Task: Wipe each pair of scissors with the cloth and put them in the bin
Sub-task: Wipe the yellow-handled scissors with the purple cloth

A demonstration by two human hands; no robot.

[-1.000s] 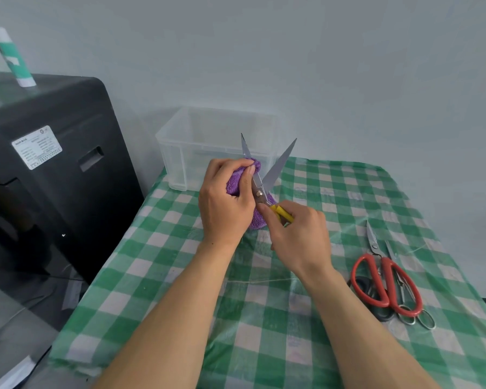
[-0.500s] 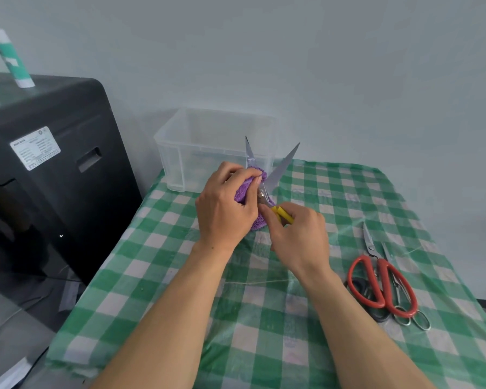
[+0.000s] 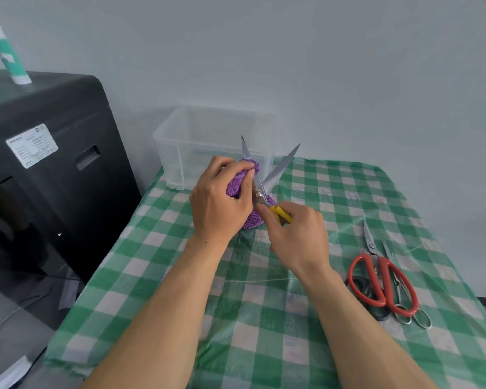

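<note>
My right hand [image 3: 295, 234] grips the yellow handles of a pair of scissors [image 3: 277, 175] held above the table, blades spread wide and pointing up. My left hand [image 3: 219, 203] pinches a purple cloth [image 3: 235, 185] around the left blade, whose tip sticks out above the cloth. More of the cloth hangs below, behind my hands. The clear plastic bin [image 3: 180, 153] stands just behind the scissors at the table's back left. Red-handled scissors [image 3: 382, 279] lie at the right on top of a black-handled pair and a small silver pair [image 3: 410, 313].
The table wears a green and white checked cloth [image 3: 264, 318] under clear plastic. A black cabinet [image 3: 54, 178] stands close on the left with a green and white bottle [image 3: 7, 53] on top. A pale wall runs behind the table.
My left hand with the cloth slid down the left blade and is now moving back up it. The right hand holds the handles in about the same place.
</note>
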